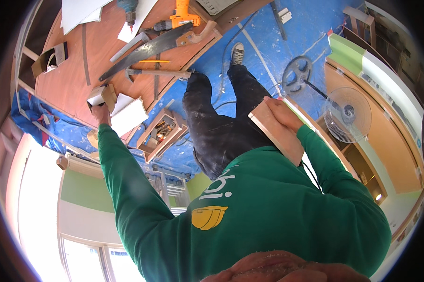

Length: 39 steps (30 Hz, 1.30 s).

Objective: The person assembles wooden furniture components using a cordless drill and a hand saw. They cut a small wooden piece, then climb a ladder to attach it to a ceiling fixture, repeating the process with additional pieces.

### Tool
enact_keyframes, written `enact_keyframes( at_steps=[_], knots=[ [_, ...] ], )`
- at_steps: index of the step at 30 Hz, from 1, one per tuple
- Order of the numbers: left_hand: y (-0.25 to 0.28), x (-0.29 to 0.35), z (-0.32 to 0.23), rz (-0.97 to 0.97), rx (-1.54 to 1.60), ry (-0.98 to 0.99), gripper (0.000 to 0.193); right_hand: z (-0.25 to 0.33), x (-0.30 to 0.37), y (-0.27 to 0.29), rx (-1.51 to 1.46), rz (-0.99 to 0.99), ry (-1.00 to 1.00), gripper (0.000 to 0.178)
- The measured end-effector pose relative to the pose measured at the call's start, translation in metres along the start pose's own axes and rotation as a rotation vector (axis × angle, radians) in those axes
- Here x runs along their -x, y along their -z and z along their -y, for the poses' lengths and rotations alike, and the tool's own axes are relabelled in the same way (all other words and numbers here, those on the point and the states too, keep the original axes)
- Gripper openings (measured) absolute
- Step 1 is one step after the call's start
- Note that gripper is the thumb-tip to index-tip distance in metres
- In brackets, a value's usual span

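My right hand [284, 114] is closed on a wooden board [280, 134], held tilted beside my right thigh with the fingers over its upper edge. My left hand [100, 114] reaches out to a small cardboard box [108, 97] near the table's edge. Its fingertips disappear at the box's dark opening, so their grip is hidden. A white sheet-like piece [127, 117] lies just right of that hand. Farther up the table are a hammer [158, 73], a handsaw [148, 50] and a yellow pencil [155, 61].
A yellow drill [181, 16] and a teal drill [127, 9] lie on the wooden table [66, 94]. Below it stands a wooden box of small items [148, 148] on blue floor sheeting [212, 70]. A fan [347, 113] lies to the right. Cables cross the floor near my feet.
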<state>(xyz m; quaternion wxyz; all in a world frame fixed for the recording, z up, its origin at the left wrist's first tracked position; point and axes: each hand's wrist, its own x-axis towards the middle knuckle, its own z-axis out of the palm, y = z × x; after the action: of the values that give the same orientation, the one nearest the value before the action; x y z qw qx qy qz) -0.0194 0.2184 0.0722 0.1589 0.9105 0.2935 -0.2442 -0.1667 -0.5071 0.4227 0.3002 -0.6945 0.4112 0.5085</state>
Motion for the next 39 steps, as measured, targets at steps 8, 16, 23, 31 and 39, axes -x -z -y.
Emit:
enact_keyframes(
  at_steps=[8,16,23,31,39],
  knots=[
    [0.006,0.009,-0.016,0.027,-0.092,0.008,0.057,-0.003,0.001,0.002,-0.031,0.002,0.005,0.080],
    [0.004,0.001,-0.001,-0.042,-0.070,-0.206,0.047,-0.003,0.008,-0.005,-0.053,-0.006,0.037,0.078],
    [-0.007,0.028,-0.024,-0.373,0.047,-0.205,0.047,-0.005,0.015,-0.021,-0.025,-0.037,0.033,0.080],
    [-0.003,0.027,-0.023,-0.167,-0.010,-0.028,0.060,0.000,0.020,-0.031,0.002,-0.019,0.142,0.073],
    [0.010,0.030,-0.028,-0.075,0.018,-0.053,0.043,0.004,0.016,-0.034,0.055,-0.055,0.197,0.068]
  ],
)
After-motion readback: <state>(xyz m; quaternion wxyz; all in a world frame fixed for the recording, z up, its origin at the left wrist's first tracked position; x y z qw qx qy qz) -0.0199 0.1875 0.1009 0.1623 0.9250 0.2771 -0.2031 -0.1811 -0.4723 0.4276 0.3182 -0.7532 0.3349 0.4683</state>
